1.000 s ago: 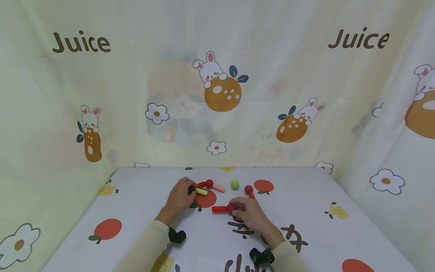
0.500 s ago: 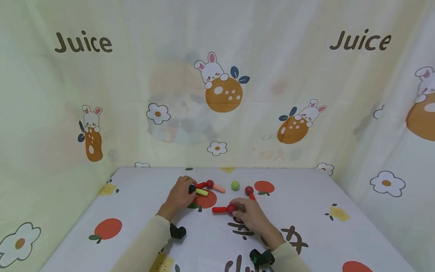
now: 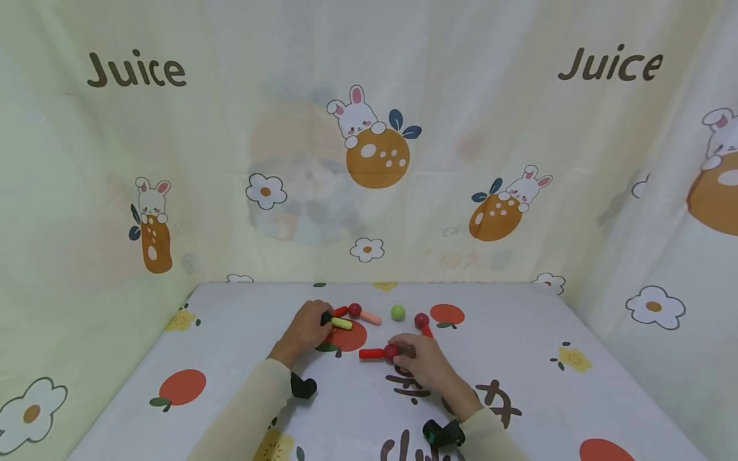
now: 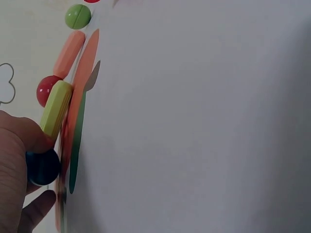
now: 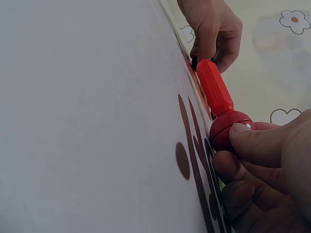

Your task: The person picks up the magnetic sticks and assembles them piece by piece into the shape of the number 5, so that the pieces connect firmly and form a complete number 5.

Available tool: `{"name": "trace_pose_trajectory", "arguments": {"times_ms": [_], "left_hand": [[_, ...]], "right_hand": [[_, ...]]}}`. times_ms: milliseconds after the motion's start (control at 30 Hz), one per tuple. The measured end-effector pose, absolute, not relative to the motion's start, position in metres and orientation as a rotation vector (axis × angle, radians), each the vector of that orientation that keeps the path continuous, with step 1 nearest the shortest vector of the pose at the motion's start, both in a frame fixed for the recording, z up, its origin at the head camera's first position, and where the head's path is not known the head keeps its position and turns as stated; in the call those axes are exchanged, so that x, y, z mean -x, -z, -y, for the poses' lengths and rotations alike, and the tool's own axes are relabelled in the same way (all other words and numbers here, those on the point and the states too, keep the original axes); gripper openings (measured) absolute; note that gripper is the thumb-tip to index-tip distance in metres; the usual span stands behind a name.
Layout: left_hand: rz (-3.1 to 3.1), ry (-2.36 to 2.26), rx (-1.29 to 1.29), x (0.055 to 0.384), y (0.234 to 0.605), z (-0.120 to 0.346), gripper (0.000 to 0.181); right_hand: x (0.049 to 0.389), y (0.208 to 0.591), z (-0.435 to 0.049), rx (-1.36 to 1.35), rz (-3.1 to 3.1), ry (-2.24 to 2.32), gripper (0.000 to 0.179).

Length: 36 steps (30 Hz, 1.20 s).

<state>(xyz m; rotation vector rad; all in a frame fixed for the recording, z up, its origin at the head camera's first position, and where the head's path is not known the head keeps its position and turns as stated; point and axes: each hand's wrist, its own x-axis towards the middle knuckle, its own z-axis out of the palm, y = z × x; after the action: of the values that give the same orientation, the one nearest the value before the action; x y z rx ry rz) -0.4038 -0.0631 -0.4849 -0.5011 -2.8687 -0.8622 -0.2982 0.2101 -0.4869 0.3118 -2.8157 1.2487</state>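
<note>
My left hand (image 3: 305,328) pinches a dark blue ball (image 4: 43,167), with thumb and fingers on either side of it. A yellow ridged stick (image 3: 342,324) points out from this ball toward the right. Nearer the middle of the table, my right hand (image 3: 425,362) grips a dark red ball (image 5: 231,127) between thumb and fingers. Joined to that ball is a bright red ridged stick (image 3: 371,353), pointing left toward the other hand. In the right wrist view both ball and stick are close over the tablecloth (image 5: 97,126).
Behind the yellow stick lie a red ball (image 3: 355,310), a pink stick (image 3: 371,317) and a red stick (image 3: 341,312). A green ball (image 3: 398,312) is right of them. Beyond my right hand sits another red ball (image 3: 421,320) with a red stick (image 3: 426,331). A printed curtain (image 3: 311,256) rises behind the table.
The left wrist has turned slightly, and its black camera sits a little higher in the head view. Both hands keep their hold; the loose balls and sticks stay put.
</note>
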Motion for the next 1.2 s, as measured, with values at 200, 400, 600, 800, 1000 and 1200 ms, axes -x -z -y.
{"name": "trace_pose_trajectory", "arguments": {"times_ms": [200, 400, 600, 800, 1000, 1200], "left_hand": [[2.889, 0.848, 0.511, 0.4032, 0.4797, 0.0632, 0.029], [2.903, 0.811, 0.514, 0.4058, 0.4798, 0.0625, 0.025], [2.918, 0.776, 0.507, 0.4113, 0.4812, 0.0602, 0.022], [2.929, 0.771, 0.513, 0.4127, 0.4815, 0.0605, 0.024], [2.918, 0.783, 0.525, 0.4105, 0.4811, 0.0601, 0.024], [2.9, 0.727, 0.542, 0.4103, 0.4827, 0.0601, 0.022]], "right_hand": [[0.2979, 0.4856, -0.2095, -0.309, 2.817, -1.243, 0.034], [0.2973, 0.4859, -0.2082, -0.305, 2.814, -1.232, 0.034], [0.2976, 0.4856, -0.2086, -0.318, 2.811, -1.21, 0.034], [0.2975, 0.4858, -0.2095, -0.319, 2.819, -1.216, 0.034], [0.2972, 0.4859, -0.2096, -0.317, 2.816, -1.223, 0.034], [0.2973, 0.4861, -0.2101, -0.322, 2.815, -1.228, 0.034]]}}
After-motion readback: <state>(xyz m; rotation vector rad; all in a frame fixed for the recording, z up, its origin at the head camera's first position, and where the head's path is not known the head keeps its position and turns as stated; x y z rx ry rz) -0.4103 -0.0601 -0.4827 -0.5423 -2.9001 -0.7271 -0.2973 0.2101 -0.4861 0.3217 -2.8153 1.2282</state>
